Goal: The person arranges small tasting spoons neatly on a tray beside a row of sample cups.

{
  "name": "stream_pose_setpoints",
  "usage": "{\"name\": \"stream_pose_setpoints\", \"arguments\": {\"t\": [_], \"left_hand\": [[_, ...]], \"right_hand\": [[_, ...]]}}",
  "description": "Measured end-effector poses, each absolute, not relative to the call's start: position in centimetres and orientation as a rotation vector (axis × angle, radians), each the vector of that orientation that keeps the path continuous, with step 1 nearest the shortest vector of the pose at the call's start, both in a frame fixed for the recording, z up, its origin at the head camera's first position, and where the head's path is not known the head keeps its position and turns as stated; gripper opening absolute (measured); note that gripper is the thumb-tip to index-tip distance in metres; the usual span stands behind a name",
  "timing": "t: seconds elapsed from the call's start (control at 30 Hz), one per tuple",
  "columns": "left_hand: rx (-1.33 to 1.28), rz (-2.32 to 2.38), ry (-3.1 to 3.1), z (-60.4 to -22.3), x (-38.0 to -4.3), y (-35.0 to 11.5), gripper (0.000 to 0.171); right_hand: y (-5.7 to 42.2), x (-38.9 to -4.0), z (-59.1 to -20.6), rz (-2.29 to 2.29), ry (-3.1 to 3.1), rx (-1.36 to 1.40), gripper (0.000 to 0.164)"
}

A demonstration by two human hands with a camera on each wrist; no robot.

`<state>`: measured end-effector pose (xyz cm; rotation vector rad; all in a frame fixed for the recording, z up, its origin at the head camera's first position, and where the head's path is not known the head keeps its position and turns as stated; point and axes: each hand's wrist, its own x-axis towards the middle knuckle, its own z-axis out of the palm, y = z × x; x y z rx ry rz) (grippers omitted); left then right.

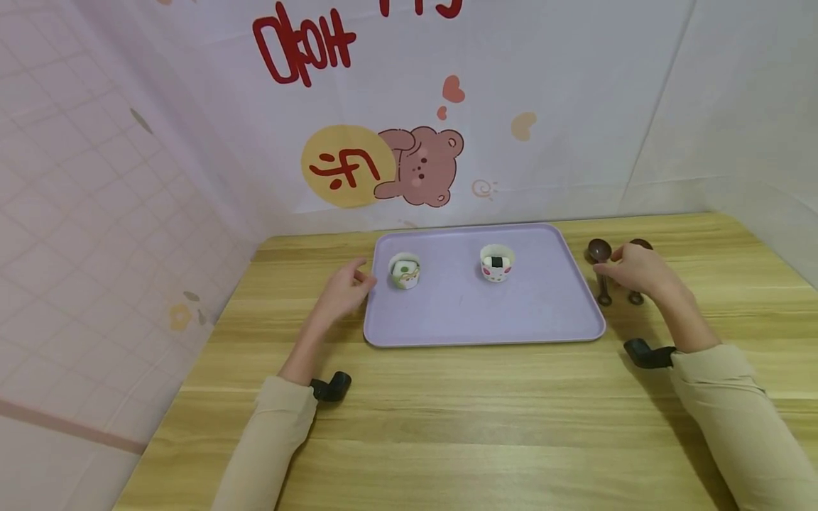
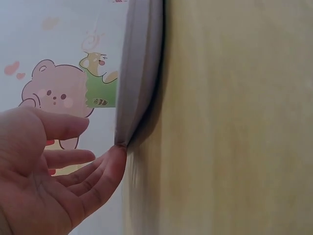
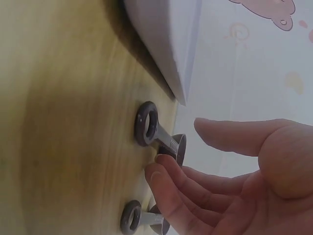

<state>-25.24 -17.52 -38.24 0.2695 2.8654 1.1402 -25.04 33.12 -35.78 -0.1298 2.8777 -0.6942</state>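
Note:
A lilac tray (image 1: pixel 441 316) lies on the wooden table. My left hand (image 1: pixel 341 292) is at its left edge, fingers loosely bent; in the left wrist view a fingertip reaches the tray's rim (image 2: pixel 139 73) while the thumb stays apart. Beyond the tray's right side, two dark brown measuring spoons with ring-ended handles lie side by side. My right hand (image 1: pixel 644 272) hovers over them. Its fingertips are right by the handle of the nearer spoon (image 3: pixel 166 139), with thumb and fingers well apart. The hand partly covers the other spoon (image 1: pixel 635 297) in the head view.
On the tray, a patterned paper cup (image 1: pixel 407 282) at the left holds a white piece with a green spot. Another cup (image 1: pixel 496 275), right of the middle, holds a white piece with a black band. A printed cloth (image 1: pixel 549 163) hangs behind the table.

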Motion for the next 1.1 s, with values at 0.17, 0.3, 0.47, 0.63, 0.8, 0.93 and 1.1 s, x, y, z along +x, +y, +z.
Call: {"name": "stream_pose_setpoints", "arguments": {"t": [0.17, 0.3, 0.47, 0.63, 0.8, 0.93, 1.1], "left_hand": [[0.253, 1.158, 2.858, -38.54, -25.71, -17.5, 0.052], [0.234, 1.193, 2.829, -38.73, -25.98, -17.45, 0.051], [0.218, 1.234, 2.795, -38.87, -26.19, -17.33, 0.048], [0.232, 1.288, 2.739, -38.76, -26.16, -17.29, 0.045], [0.239, 1.272, 2.728, -38.63, -26.05, -17.41, 0.041], [0.211, 1.266, 2.746, -38.59, -25.96, -17.47, 0.039], [0.146, 1.311, 2.739, -38.63, -25.92, -17.45, 0.042]], "right_hand": [[32.91, -25.22, -35.83, -0.688, 2.887, -0.127, 0.055], [32.85, -25.47, -36.05, -0.71, 2.887, -0.106, 0.038], [32.9, -25.58, -36.1, -0.698, 2.892, -0.111, 0.031], [33.02, -25.51, -36.18, -0.742, 2.869, -0.104, 0.033], [33.18, -25.48, -36.37, -0.8, 2.841, -0.081, 0.035], [33.17, -25.56, -36.42, -0.795, 2.845, -0.069, 0.033], [33.13, -25.61, -36.46, -0.786, 2.842, -0.067, 0.032]]}}
